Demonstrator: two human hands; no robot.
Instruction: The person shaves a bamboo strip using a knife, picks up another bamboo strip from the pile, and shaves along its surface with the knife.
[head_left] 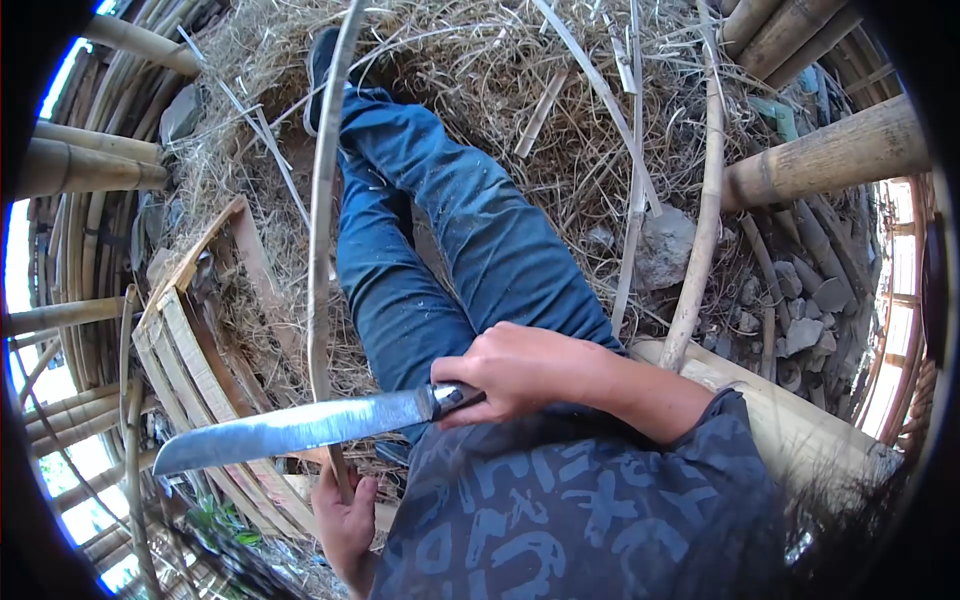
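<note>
My right hand (487, 372) is closed round the dark handle of a machete (300, 428), held in front of my body. The broad, shiny blade points to the left and crosses a long bamboo strip (321, 230); whether its edge touches the strip I cannot tell. Low on the left, my left hand (345, 512) grips the near end of that strip, just below the blade. From there the strip runs up past my legs to the top of the view. My legs in blue trousers (455, 220) stretch forward, the ankles close together.
Curly bamboo shavings (440, 60) cover the ground ahead. A slatted wooden crate (190, 350) lies on the left. On the right are a long bamboo stick (707, 190), a grey rock (665, 248), broken stones (800, 330) and a thick bamboo pole (830, 155).
</note>
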